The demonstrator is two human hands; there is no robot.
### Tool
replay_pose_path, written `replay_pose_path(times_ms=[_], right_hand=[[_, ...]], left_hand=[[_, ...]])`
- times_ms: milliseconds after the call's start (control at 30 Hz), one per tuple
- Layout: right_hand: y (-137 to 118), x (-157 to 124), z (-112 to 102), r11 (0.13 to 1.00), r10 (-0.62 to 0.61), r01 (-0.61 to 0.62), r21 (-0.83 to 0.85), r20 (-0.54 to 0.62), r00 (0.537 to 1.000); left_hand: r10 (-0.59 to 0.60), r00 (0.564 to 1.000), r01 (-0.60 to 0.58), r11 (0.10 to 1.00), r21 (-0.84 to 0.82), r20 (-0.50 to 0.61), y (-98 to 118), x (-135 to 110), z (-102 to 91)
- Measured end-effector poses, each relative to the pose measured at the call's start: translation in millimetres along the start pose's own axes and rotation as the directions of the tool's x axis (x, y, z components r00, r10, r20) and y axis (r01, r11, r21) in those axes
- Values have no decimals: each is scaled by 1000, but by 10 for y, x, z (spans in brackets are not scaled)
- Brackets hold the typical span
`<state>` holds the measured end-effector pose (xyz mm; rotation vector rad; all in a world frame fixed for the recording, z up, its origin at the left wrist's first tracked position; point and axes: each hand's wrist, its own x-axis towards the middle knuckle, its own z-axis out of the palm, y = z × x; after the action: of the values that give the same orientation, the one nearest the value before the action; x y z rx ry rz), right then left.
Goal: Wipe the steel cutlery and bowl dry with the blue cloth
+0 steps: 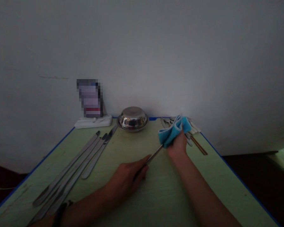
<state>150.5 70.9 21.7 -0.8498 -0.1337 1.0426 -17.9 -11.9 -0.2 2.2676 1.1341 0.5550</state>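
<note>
My left hand (pixel 129 178) is closed around the handle end of a slim metal utensil (pixel 155 154) near the middle of the green table (pixel 156 201). The utensil's shaft slants up to the right into a blue cloth (pixel 172 132). My right hand (pixel 178 145) grips that cloth, which wraps the utensil's far end and hides it. Both forearms reach in from the bottom edge.
Several long metal utensils (pixel 85 160) lie side by side on the left. An upturned steel bowl (pixel 133 118) sits at the far edge by the wall. More cutlery and chopsticks (pixel 198 145) lie behind the cloth. A white tray (pixel 93 121) with a blurred card stands far left.
</note>
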Motion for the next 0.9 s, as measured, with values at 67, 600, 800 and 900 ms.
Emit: replay_pose_path(times_ms=[67, 600, 800, 900], right_hand=[[-111, 78, -4, 998, -14, 15, 69, -14, 1000], [-202, -8, -27, 969, 137, -204, 138, 387, 912], [-101, -204, 64, 991, 85, -112, 66, 325, 942], [64, -283, 43, 998, 57, -50, -32, 309, 949]], left_hand=[[20, 999, -20, 1000, 1, -32, -22, -2, 15], [-181, 982, 191, 934, -303, 61, 29, 68, -72], [-241, 969, 247, 935, -255, 56, 33, 68, -72], [-239, 970, 241, 947, -215, 32, 8, 69, -48]])
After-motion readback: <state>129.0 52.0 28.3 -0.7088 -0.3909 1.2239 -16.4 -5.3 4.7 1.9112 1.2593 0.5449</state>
